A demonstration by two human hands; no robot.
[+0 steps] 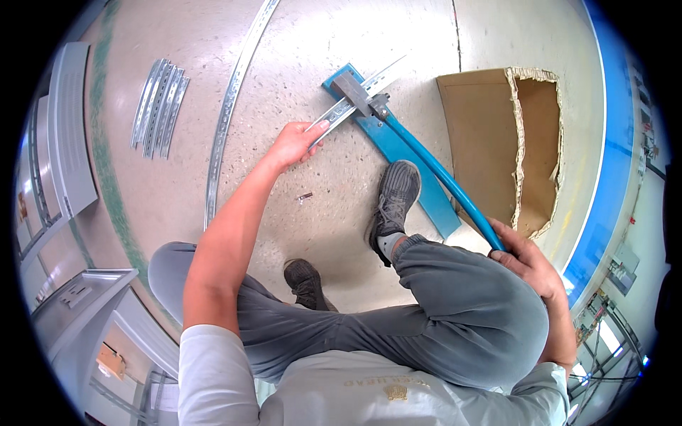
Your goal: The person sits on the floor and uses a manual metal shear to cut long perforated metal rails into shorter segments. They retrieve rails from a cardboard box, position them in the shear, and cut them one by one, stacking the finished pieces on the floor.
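Note:
My left hand (290, 146) is closed around the near end of a slotted metal mounting rail (334, 115). The rail runs through the grey steel head (353, 94) of a lever cutter, and its far end sticks out beyond. My right hand (524, 260) is wrapped around the lower end of the cutter's long blue lever (442, 172), next to my right knee. Beneath the lever lies the cutter's flat blue base plate (408, 160) on the floor. My right shoe (398, 195) overlaps the plate's left edge; whether it presses on it I cannot tell.
Left of me a long slotted rail (229, 106) lies on the floor, with several short rails (160, 106) side by side beyond it. A torn-open cardboard box (479, 135) stands right of the cutter. A small metal piece (305, 196) lies near my feet. Grey metal cabinets (74, 128) line the far left.

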